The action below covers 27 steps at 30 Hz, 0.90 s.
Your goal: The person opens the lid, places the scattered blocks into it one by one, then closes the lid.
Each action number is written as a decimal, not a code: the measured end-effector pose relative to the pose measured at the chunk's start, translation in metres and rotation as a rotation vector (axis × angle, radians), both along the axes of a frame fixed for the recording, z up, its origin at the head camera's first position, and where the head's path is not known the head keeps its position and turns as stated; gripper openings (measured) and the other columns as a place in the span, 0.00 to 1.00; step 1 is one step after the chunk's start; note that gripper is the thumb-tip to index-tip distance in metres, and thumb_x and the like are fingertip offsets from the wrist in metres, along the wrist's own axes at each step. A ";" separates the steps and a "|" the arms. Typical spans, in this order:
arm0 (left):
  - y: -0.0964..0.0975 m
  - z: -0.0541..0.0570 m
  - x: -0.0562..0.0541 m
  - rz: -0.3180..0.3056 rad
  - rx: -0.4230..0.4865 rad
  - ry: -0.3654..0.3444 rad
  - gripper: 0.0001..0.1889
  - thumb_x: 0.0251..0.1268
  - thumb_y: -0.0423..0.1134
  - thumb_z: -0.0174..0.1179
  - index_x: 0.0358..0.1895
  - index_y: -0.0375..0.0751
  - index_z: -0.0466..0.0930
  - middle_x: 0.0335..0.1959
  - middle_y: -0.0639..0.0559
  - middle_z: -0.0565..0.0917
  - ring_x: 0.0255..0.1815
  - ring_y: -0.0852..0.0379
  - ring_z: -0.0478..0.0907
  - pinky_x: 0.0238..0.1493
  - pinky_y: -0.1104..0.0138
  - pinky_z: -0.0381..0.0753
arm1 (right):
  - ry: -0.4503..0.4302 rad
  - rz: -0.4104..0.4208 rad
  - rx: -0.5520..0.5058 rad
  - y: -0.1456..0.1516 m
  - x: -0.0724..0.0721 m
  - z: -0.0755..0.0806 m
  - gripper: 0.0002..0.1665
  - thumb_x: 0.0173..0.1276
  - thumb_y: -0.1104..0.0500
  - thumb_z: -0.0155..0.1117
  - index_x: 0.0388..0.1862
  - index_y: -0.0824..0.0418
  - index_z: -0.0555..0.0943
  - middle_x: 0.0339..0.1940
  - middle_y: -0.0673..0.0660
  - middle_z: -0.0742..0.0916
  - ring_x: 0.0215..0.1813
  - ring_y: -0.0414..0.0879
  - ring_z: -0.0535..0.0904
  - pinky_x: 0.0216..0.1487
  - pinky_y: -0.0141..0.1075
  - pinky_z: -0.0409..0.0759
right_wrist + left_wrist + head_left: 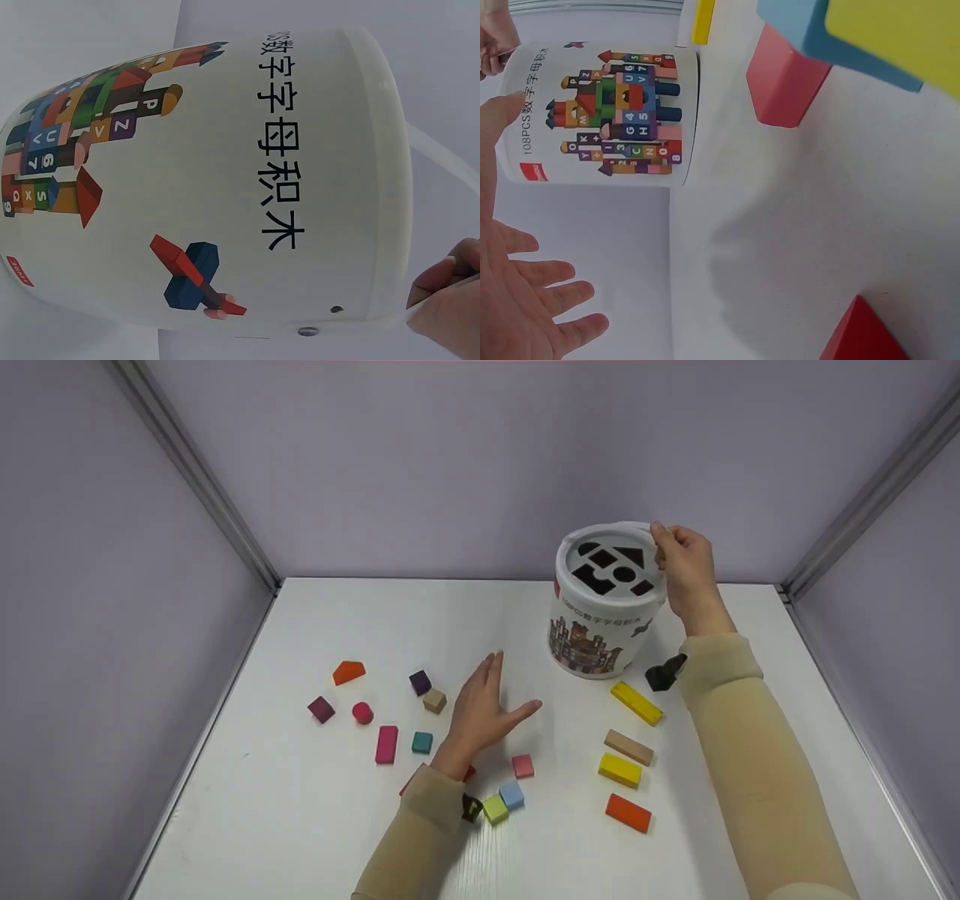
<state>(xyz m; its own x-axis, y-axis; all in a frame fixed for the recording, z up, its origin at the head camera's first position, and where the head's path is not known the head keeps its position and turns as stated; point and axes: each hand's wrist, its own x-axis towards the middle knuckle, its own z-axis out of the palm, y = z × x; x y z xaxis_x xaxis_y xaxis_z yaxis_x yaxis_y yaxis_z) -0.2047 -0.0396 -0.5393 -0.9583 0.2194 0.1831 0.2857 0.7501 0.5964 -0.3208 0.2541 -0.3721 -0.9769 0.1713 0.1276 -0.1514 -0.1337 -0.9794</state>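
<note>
A white, lidded toy-block bucket [600, 607] with cut-out shapes in its top is at the back right of the table. My right hand [686, 574] pinches the bucket's white handle at the rim, seen also in the right wrist view, where the handle [446, 154] arcs from the rim. Whether the bucket's base touches the table is hard to tell. My left hand [480, 711] is held out over the middle of the table, fingers straight and thumb spread, holding nothing. Near its wrist are a pink block [523, 766], a blue block [511, 795] and a green block [495, 809].
Left of my left hand lie several loose blocks, among them an orange block [349, 673], a red round block [362, 713] and a magenta block [386, 745]. Right of it, a yellow block [636, 703], a wooden block [628, 748] and a red-orange block [628, 814] lie in a column. Grey walls enclose the table.
</note>
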 end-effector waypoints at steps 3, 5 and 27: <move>-0.001 -0.001 -0.001 0.003 0.017 -0.016 0.58 0.52 0.77 0.56 0.79 0.43 0.47 0.77 0.42 0.56 0.75 0.43 0.57 0.72 0.50 0.59 | 0.006 0.054 -0.019 -0.010 0.004 0.000 0.17 0.73 0.55 0.61 0.27 0.65 0.75 0.21 0.51 0.69 0.30 0.45 0.63 0.36 0.34 0.65; -0.002 -0.002 -0.002 0.010 0.025 -0.028 0.60 0.50 0.77 0.57 0.79 0.44 0.47 0.77 0.42 0.56 0.75 0.44 0.56 0.72 0.51 0.59 | 0.013 0.094 -0.040 -0.017 0.006 -0.001 0.17 0.74 0.56 0.59 0.28 0.66 0.74 0.21 0.51 0.68 0.29 0.45 0.62 0.35 0.34 0.64; -0.033 -0.001 -0.002 -0.070 0.269 -0.008 0.66 0.46 0.66 0.71 0.80 0.54 0.33 0.79 0.49 0.48 0.76 0.48 0.52 0.71 0.52 0.59 | 0.018 0.413 0.000 -0.074 0.037 -0.003 0.23 0.74 0.65 0.53 0.16 0.60 0.66 0.16 0.50 0.62 0.25 0.44 0.57 0.36 0.37 0.58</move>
